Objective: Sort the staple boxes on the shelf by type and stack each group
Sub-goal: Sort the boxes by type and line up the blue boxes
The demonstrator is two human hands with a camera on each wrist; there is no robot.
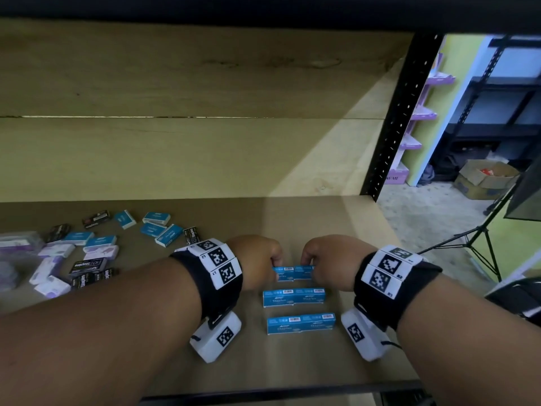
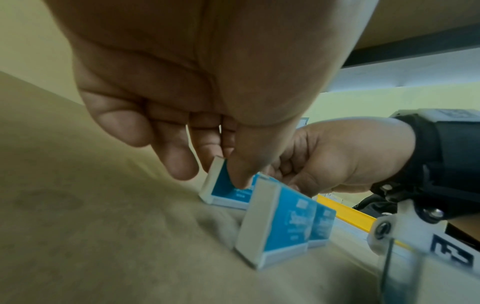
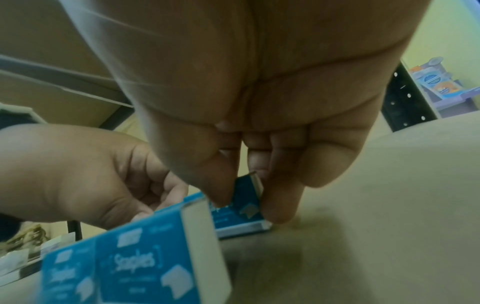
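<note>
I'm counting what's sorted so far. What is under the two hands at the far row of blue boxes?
The left hand and right hand each pinch a blue box standing side by side on the shelf. The boxes' outer ends are covered by fingers.

Both forearms reach forward; left hand (image 1: 257,260) and right hand (image 1: 328,260) apparently pinching.

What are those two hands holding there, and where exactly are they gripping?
The farthest row of blue staple boxes: the left hand pinches its left end, the right hand its right end, thumb in front, fingers behind.
</note>
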